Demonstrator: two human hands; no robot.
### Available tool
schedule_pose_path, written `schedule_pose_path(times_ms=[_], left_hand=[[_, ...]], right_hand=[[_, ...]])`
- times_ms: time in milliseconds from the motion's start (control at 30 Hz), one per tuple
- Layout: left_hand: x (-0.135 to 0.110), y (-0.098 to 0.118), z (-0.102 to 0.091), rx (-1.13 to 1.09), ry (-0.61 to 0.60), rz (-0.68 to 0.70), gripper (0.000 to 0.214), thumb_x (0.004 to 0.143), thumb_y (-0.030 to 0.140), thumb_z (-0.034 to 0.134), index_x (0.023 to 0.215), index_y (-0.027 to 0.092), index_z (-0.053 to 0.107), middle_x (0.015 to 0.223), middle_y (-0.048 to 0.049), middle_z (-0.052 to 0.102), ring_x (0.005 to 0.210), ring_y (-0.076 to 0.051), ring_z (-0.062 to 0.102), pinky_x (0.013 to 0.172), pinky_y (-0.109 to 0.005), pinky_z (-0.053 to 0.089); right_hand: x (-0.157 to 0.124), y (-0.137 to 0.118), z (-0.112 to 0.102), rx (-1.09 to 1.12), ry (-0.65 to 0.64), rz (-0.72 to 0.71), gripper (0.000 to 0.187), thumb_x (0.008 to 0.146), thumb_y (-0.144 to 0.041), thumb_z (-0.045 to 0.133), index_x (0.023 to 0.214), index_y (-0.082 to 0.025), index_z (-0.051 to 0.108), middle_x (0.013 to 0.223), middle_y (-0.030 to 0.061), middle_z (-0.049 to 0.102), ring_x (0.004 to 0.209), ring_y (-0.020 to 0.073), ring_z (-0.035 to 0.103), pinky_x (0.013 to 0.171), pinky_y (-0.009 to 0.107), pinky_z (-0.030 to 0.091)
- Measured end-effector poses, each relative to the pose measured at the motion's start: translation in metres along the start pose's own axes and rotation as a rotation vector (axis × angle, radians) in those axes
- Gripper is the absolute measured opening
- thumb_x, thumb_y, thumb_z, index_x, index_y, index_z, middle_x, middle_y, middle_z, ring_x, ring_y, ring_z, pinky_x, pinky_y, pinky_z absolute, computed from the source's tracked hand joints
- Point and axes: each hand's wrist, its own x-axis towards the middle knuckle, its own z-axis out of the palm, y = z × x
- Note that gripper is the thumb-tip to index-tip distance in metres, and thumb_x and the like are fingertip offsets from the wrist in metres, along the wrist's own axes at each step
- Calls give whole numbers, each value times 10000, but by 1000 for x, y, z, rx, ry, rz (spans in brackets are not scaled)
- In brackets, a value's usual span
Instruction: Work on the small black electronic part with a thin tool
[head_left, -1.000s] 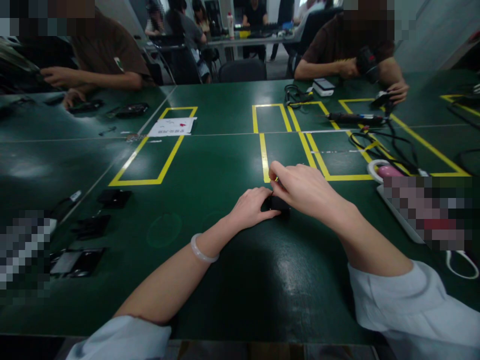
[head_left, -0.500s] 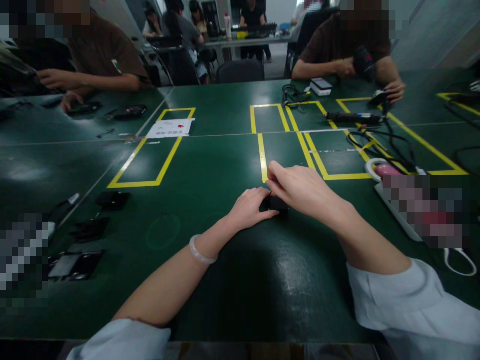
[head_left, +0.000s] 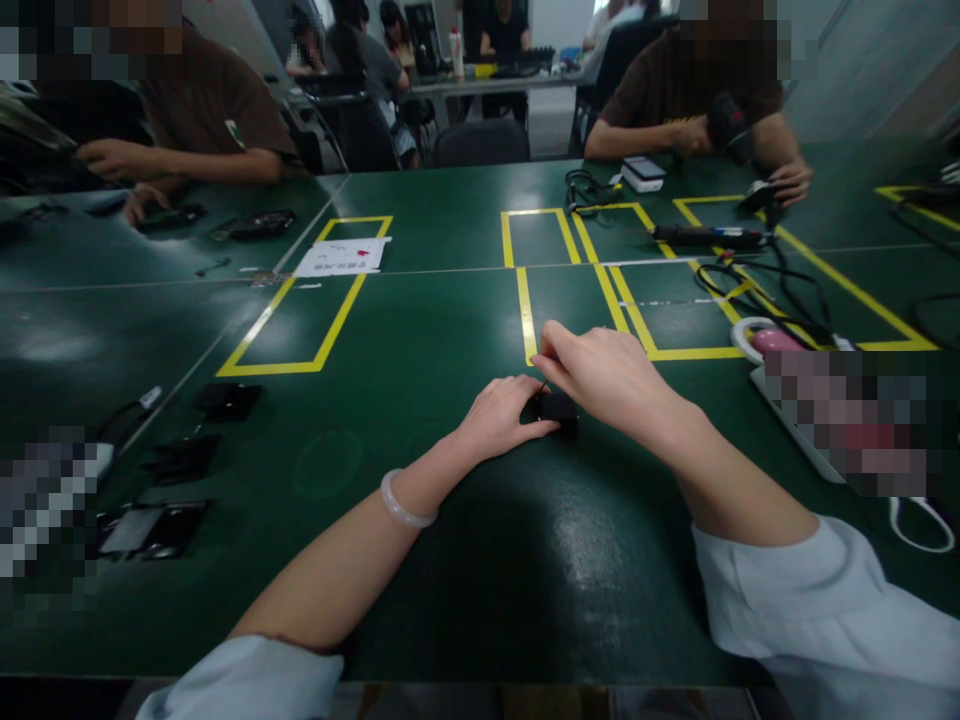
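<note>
On the green table, a small black block-like part lies between my two hands. My left hand is closed around its left side, thumb along the near edge and fingers behind. Above it, my right hand makes a pinch. A thin dark rod runs from those fingertips down to the part. The rod's upper end is hidden by the fingers, so its kind does not show.
Several black parts lie at the left. Toward the right are a pink-and-white object, cables and a black pen-shaped tool. A white paper lies farther back. Two people sit across; one holds a power drill.
My right hand has shifted very slightly, its fingers lifting a little, and more of the thin rod and black part shows. My left hand stays in place.
</note>
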Motion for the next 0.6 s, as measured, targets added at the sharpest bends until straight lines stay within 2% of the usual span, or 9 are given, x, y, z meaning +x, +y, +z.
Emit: schedule_pose_path(times_ms=[233,433,600], left_hand=[[0,1,-1,2,6,16,512,850,518,603,1215,168,524,1187,-107,628,1079,-290,601,921,-434,469],[0,2,-2,-1,-1,13,492,844,525,609,1174,166,545,1154,-108,642,1072,-291,606,921,-436,473],[-1,3,-3,-5,1,4,476,847,519,606,1166,171,549,1156,-104,647,1057,-295,612,905,-439,480]], right_hand=[[4,0,3,14,5,-22,263,968,-370,340,1032,-192,522,749,63,682,651,207,618,526,283,211],[1,5,-1,199,-46,-129,211,945,-292,348,1085,-190,471,817,39,674,641,163,580,547,267,256],[1,2,-1,132,-28,-95,237,954,-369,362,1030,-195,504,796,49,677,650,177,585,546,273,236]])
